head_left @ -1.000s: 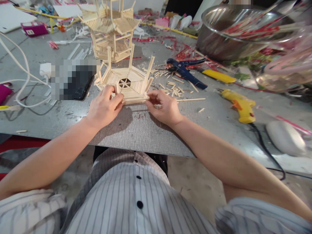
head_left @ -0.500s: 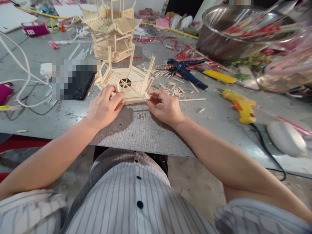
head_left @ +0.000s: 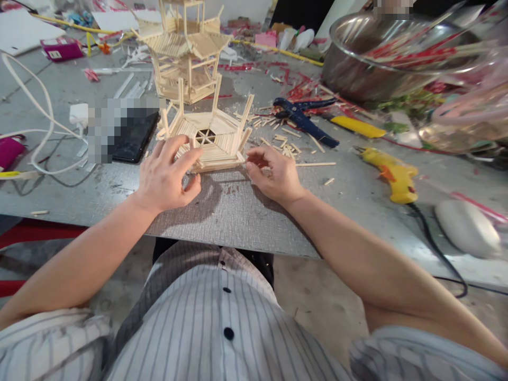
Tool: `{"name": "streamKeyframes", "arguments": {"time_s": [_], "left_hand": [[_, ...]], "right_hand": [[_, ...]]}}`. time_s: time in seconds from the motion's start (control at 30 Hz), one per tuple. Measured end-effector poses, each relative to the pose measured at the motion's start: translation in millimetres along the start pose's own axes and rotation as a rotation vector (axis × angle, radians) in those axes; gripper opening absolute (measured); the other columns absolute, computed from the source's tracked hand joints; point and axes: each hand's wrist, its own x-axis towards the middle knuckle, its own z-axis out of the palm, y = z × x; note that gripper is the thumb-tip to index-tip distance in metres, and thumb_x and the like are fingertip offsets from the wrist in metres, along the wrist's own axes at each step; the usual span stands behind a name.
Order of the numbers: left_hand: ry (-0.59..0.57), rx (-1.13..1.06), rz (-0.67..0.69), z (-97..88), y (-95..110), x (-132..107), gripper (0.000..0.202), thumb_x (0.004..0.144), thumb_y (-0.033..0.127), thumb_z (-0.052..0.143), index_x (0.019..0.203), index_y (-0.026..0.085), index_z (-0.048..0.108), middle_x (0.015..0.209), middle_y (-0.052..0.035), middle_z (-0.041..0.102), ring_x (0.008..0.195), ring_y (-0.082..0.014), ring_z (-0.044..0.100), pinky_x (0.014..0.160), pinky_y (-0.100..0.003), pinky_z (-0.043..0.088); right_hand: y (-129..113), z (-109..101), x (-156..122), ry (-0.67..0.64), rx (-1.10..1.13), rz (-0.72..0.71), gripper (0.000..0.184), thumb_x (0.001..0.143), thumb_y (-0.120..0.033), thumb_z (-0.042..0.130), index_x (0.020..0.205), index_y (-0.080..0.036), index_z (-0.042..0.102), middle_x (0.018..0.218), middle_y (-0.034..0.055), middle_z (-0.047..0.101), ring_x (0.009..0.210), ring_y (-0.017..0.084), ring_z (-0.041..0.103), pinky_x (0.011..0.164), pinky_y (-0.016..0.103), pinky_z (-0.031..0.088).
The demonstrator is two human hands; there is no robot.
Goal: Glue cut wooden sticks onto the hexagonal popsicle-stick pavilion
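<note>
A flat hexagonal model of pale wooden sticks [head_left: 206,132], with short posts standing up at its corners, lies on the grey table [head_left: 222,206] in front of me. My left hand [head_left: 166,177] rests at its near left edge; the fingers are spread and lie lightly over the sticks, thumb held apart. My right hand [head_left: 273,172] is at the model's near right corner, its fingers curled in a pinch against the edge. Behind the flat piece stands a taller stick pagoda [head_left: 184,53] with tiered roofs.
Loose stick offcuts [head_left: 281,140] lie right of the model, then a blue clamp [head_left: 304,119] and a yellow glue gun [head_left: 391,172] with a black cord. A steel bowl [head_left: 381,53] stands at the back right. A dark phone [head_left: 133,137] and white cables [head_left: 35,116] lie left.
My left hand has let go of the model's near edge and spread its fingers over it. The right hand stays pinched at the right corner. The view has shifted slightly downward.
</note>
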Motion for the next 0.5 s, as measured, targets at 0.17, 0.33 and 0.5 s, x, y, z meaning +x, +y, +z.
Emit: {"name": "streamKeyframes", "arguments": {"time_s": [0.17, 0.33, 0.5], "left_hand": [[0.241, -0.042, -0.048, -3.7, -10, 0, 0.022, 0.094, 0.035, 0.041, 0.102, 0.023, 0.059, 0.115, -0.0084, 0.06, 0.098, -0.0202, 0.06, 0.088, -0.039, 0.052], [0.354, -0.051, -0.211, -6.7, -24, 2, 0.034, 0.102, 0.04, 0.035, 0.083, 0.02, 0.055, 0.095, -0.0067, 0.063, 0.092, -0.0156, 0.059, 0.084, -0.036, 0.05], [0.347, -0.059, -0.263, -8.5, -29, 4, 0.047, 0.101, 0.047, 0.032, 0.077, 0.019, 0.059, 0.08, -0.0031, 0.066, 0.081, -0.0152, 0.06, 0.079, -0.036, 0.05]], "right_hand": [[4, -2, 1, 0.039, -0.018, -0.004, 0.022, 0.086, -0.031, 0.048, 0.093, -0.019, 0.065, 0.085, 0.0055, 0.07, 0.072, 0.017, 0.065, 0.067, 0.032, 0.053], [11, -2, 4, 0.078, -0.068, -0.018, 0.024, 0.087, -0.033, 0.047, 0.085, -0.021, 0.068, 0.081, 0.0047, 0.072, 0.071, 0.018, 0.065, 0.068, 0.034, 0.052], [13, -4, 6, 0.091, -0.097, -0.042, 0.024, 0.086, -0.032, 0.049, 0.08, -0.022, 0.071, 0.079, 0.0037, 0.074, 0.071, 0.019, 0.067, 0.068, 0.034, 0.052]]}}
